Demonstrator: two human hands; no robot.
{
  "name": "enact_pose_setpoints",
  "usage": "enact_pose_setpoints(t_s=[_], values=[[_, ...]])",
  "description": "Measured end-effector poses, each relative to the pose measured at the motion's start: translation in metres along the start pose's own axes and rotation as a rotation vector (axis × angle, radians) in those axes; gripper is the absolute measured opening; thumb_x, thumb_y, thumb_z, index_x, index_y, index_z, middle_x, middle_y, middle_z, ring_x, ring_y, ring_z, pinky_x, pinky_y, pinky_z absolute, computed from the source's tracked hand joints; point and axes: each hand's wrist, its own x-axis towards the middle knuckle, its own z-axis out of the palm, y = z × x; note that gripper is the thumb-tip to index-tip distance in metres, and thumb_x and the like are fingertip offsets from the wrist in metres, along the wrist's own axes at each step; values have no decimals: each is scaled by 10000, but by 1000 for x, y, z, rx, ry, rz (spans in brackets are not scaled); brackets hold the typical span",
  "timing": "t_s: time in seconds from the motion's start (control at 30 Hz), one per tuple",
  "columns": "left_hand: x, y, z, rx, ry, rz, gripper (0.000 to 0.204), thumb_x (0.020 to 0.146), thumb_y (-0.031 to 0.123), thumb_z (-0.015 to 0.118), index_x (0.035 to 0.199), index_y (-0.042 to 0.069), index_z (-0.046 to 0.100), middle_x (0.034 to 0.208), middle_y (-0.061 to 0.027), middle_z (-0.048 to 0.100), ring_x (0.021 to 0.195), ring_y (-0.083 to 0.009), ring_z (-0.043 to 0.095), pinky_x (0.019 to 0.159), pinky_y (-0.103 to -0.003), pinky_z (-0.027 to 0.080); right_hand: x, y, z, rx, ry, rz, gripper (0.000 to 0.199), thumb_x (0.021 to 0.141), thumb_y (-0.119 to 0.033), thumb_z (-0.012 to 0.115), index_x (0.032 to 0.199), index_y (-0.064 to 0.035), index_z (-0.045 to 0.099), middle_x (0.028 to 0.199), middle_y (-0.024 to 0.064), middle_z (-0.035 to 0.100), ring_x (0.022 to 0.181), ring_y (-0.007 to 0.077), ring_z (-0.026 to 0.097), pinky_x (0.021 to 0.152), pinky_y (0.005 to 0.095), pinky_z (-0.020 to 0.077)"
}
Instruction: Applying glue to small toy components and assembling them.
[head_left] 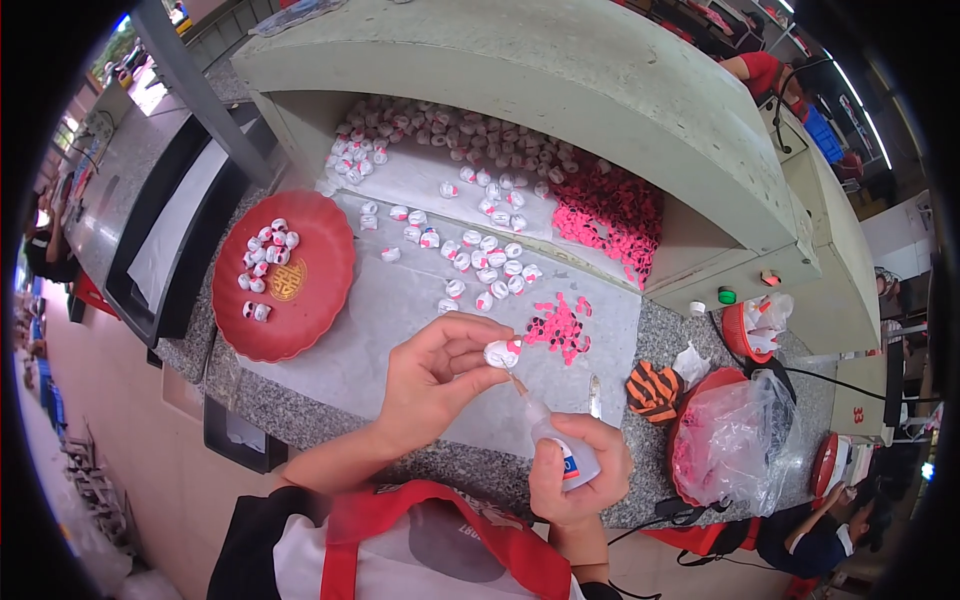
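Between the thumb and fingers of my left hand (440,372) is a small white figurine head (502,352) with a pink patch on it. My right hand (580,468) is wrapped round a clear squeeze bottle (560,445), its thin nozzle tip at the underside of the head. Just beyond my hands lies a scatter of small pink and dark pieces (560,328) on the white paper sheet (420,300). Several similar white heads (488,264) stand on the sheet farther back. At the left a red scalloped plate (325,310) carries more of them.
A pale green open-fronted cabinet (560,60) spans the back, holding many white heads and a pink pile (610,215). Tweezers (595,395) lie right of my hands. Farther right are an orange-and-black striped cloth (655,391) and a plastic bag (735,440) in a red dish. Black trays (185,230) stand left.
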Motion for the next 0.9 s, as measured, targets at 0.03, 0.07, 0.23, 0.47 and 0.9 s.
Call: enact_pose_setpoints(t_s=[0.03, 0.07, 0.23, 0.47, 0.9], values=[[0, 0, -1, -60, -5, -45, 302, 748, -136, 542, 1030, -62, 463, 1073, -155, 502, 1017, -200, 523, 854, -298, 472, 0, 1, 0, 2, -1, 0, 267, 634, -36, 621, 877, 31, 534, 724, 105, 609, 521, 207, 582, 482, 280, 466], [0, 0, -2, -58, -3, -45, 302, 748, -136, 542, 1030, -62, 463, 1073, -155, 502, 1017, -200, 523, 854, -298, 472, -1, 1, -1, -8, 0, -10, 266, 634, -35, 619, 876, 31, 533, 723, 103, 609, 514, 206, 578, 478, 278, 464], [0, 2, -2, -105, 24, -115, 314, 710, -138, 579, 992, -53, 470, 1041, -153, 511, 1027, -283, 530, 817, -319, 490, 0, 3, 1, 5, 16, -12, 263, 631, -30, 615, 873, 31, 532, 718, 100, 606, 498, 203, 568, 466, 274, 457], [1, 0, -7, -129, -28, -88, 301, 750, -140, 536, 1030, -59, 461, 1087, -156, 510, 1012, -194, 528, 851, -276, 467, 0, 5, -2, -18, 37, 3, 250, 640, -34, 617, 867, 29, 536, 715, 104, 606, 505, 204, 577, 476, 278, 465], [4, -7, -17, -58, 84, -128, 409, 738, -132, 547, 1124, -52, 439, 1097, -166, 525, 990, -202, 547, 813, -262, 468, 4, 23, 3, 405, 192, 859, 244, 709, -182, 602, 833, 24, 560, 710, 87, 588, 631, 153, 573, 551, 249, 450]])
